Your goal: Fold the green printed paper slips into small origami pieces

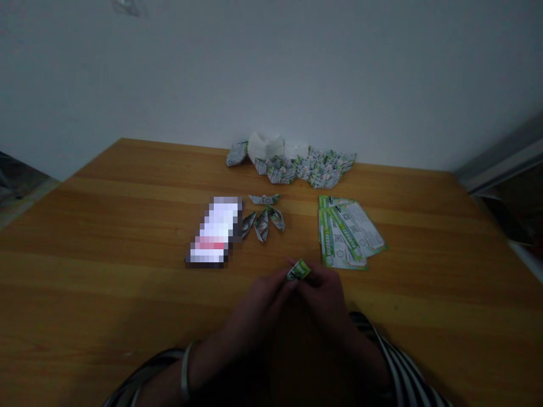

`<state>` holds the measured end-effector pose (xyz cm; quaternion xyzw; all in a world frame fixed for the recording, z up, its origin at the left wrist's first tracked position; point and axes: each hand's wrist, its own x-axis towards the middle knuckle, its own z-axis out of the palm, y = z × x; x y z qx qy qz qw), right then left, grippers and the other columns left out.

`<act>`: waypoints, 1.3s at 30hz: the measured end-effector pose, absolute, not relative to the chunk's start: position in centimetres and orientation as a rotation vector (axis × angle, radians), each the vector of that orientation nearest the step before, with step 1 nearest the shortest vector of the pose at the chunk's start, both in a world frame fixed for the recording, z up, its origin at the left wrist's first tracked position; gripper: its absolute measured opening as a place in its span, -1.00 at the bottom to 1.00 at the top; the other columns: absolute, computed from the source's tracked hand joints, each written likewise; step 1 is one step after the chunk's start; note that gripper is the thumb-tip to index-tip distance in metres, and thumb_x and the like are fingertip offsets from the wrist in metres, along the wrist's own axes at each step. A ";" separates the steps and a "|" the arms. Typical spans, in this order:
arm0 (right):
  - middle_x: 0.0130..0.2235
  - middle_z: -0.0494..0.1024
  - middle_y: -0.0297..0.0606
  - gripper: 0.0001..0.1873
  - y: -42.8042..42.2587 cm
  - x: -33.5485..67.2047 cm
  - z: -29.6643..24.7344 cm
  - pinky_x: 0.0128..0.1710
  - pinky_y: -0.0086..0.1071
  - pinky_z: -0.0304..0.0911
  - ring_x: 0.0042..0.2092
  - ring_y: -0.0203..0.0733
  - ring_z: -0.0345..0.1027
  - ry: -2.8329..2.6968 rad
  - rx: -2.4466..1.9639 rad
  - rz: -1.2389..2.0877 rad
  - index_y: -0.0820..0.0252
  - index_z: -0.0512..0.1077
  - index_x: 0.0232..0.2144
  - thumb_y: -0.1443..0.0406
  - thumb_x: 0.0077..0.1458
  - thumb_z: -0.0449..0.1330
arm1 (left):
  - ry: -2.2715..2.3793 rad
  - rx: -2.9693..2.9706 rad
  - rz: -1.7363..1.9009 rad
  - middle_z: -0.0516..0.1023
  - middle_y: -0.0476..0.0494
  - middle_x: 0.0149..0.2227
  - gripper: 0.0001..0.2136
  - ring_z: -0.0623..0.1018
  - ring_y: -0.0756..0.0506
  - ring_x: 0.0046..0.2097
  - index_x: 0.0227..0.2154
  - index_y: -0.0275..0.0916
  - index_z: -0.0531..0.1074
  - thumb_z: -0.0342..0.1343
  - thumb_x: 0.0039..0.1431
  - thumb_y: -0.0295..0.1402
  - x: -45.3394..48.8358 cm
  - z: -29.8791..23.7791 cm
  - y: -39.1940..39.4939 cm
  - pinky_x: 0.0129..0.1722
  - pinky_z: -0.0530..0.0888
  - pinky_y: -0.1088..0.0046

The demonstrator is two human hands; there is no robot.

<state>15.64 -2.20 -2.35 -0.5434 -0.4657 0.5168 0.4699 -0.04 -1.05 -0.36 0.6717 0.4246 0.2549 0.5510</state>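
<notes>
My left hand (pixel 258 305) and my right hand (pixel 326 297) meet at the near middle of the wooden table (pixel 106 243). Both pinch one small folded piece of green printed paper (pixel 298 271) between their fingertips, just above the tabletop. Beyond it lie several small folded paper pieces (pixel 263 217) in a loose cluster. A stack of flat green and white paper slips (pixel 348 232) lies to the right of my hands.
A pile of folded paper shapes (pixel 292 161) sits against the white wall at the back. A blurred-out rectangular object (pixel 215 232) lies left of the small pieces. A bracelet circles my left wrist; my sleeves are striped.
</notes>
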 end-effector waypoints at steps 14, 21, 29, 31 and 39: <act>-0.42 0.51 -0.32 -0.75 -1.2 18.2 -1.5 -0.45 -0.45 0.24 -0.41 -0.28 0.36 -1.573 -1.212 0.939 0.13 0.62 -0.18 0.29 0.03 0.32 | 1.028 1.776 0.519 0.66 -0.17 -0.15 -0.70 0.62 -0.10 -0.21 -0.08 -0.23 0.52 -0.03 0.21 -0.52 -0.8 -0.4 -1.0 -0.19 0.48 0.45; -0.45 0.62 -0.29 -0.79 -1.1 18.0 -1.9 -0.35 -0.42 0.34 -0.38 -0.22 0.49 -1.464 -1.244 1.015 0.12 0.62 -0.45 0.39 0.08 0.18 | 0.824 1.544 0.504 0.61 -0.12 -0.02 -0.70 0.57 -0.11 -0.02 0.04 -0.19 0.49 -0.05 0.35 -0.35 -1.0 0.0 -0.4 0.03 0.44 0.39; -0.53 0.60 -0.30 -0.78 -1.2 18.2 -2.0 -0.43 -0.44 0.34 -0.42 -0.20 0.49 -1.407 -1.339 1.140 0.16 0.61 -0.47 0.30 0.10 0.17 | 0.847 1.368 0.504 0.63 -0.09 -0.04 -0.66 0.57 -0.09 -0.06 0.03 -0.17 0.51 -0.05 0.37 -0.18 -1.2 1.0 -0.3 -0.01 0.46 0.42; -0.51 0.62 -0.30 -0.78 -1.1 18.3 -2.0 -0.44 -0.44 0.35 -0.43 -0.20 0.49 -1.415 -1.346 1.136 0.14 0.62 -0.44 0.30 0.11 0.16 | 0.828 1.402 0.490 0.62 -0.08 -0.02 -0.68 0.57 -0.09 -0.04 0.04 -0.14 0.51 -0.04 0.36 -0.22 -1.3 1.2 -0.2 0.03 0.45 0.40; -0.45 0.66 -0.31 -0.80 -0.9 18.6 -1.3 -0.48 -0.42 0.36 -0.46 -0.20 0.50 -1.424 -1.311 1.100 0.08 0.65 -0.40 0.31 0.08 0.19 | 0.807 1.420 0.516 0.60 -0.12 0.03 -0.69 0.54 -0.13 0.07 0.06 -0.13 0.50 0.01 0.33 -0.31 -1.9 1.5 -0.1 0.15 0.40 0.29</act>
